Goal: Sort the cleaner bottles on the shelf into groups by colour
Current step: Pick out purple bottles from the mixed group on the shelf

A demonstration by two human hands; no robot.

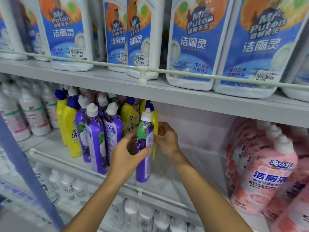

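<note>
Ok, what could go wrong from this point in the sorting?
1. The left hand grips the purple bottle close to the front rail; a slip could drop it off the shelf.
2. The standing purple bottles are tightly packed, so pushing it in may topple some.
3. Yellow bottles stand on both sides of them, and the right hand is only at one yellow bottle; yellow may stay split.

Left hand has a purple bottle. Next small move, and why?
Probably shift the purple bottle in the left hand leftward and stand it by the other purple bottles. It now sits apart from them, in front of a yellow bottle that the right hand is at, so the colours are mixed there.
</note>
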